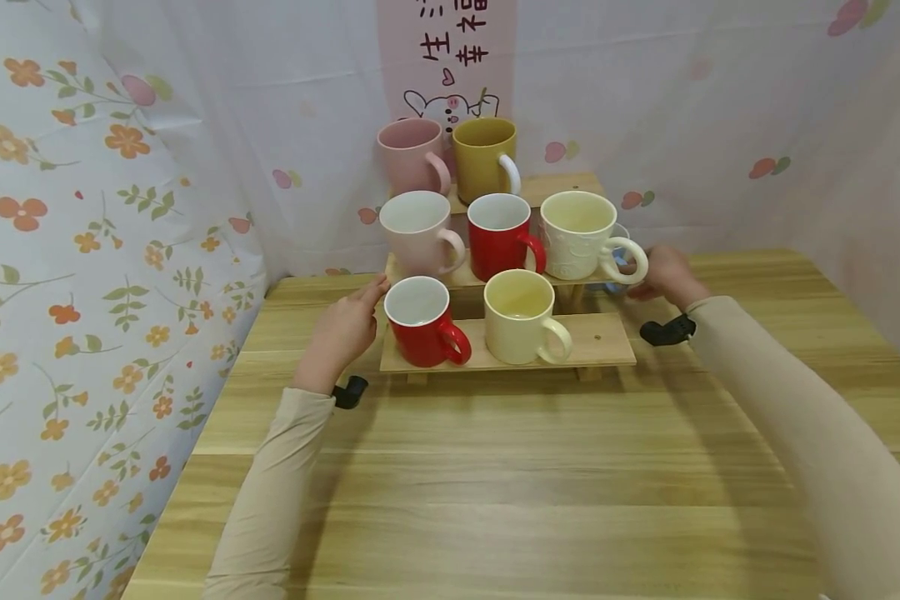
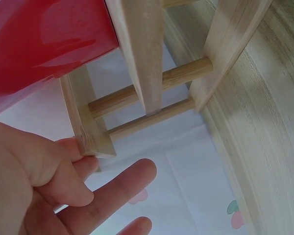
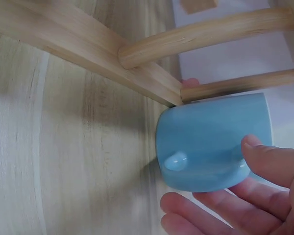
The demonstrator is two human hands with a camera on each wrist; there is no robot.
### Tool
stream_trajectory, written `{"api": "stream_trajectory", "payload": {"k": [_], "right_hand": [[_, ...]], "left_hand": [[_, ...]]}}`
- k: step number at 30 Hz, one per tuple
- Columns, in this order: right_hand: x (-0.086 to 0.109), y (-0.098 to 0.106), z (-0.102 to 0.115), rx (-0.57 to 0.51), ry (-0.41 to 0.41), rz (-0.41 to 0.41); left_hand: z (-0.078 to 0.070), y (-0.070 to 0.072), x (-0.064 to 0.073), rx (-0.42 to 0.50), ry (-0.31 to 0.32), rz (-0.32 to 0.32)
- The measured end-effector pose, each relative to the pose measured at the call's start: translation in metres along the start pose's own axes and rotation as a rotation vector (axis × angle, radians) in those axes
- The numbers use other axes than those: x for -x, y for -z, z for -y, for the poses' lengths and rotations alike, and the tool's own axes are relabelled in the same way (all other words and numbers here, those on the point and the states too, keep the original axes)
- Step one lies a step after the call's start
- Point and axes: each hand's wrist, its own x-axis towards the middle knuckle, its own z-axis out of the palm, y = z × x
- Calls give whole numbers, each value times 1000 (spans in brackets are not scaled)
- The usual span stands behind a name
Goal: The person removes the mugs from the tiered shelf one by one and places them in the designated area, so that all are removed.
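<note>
At the left end of the three-tier wooden rack (image 1: 600, 337), my left hand (image 1: 345, 329) grips the end of the middle shelf (image 2: 81, 122). Its other fingers stretch out below the plank in the left wrist view. My right hand (image 1: 667, 275) reaches beside the rack's right end and holds a light blue mug (image 3: 210, 142). The thumb lies near the mug's rim, with fingers at its side. This mug is close beside a rack leg, low by the tabletop; in the head view a cream mug (image 1: 576, 237) with a ring handle mostly hides it.
On the top shelf stand a pink mug (image 1: 411, 158) and a mustard mug (image 1: 483, 158). A pale pink mug (image 1: 416, 237) and a red mug (image 1: 498, 242) share the middle shelf. Below are another red mug (image 1: 420, 329) and a pale yellow mug (image 1: 517, 321). Behind hangs a printed curtain (image 1: 270, 125).
</note>
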Motion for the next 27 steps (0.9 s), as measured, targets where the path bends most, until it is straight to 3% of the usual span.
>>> {"api": "stream_trajectory", "payload": {"k": [27], "right_hand": [[14, 21, 12, -3, -23, 5]], "left_hand": [[-3, 1, 1, 13, 10, 9]]}}
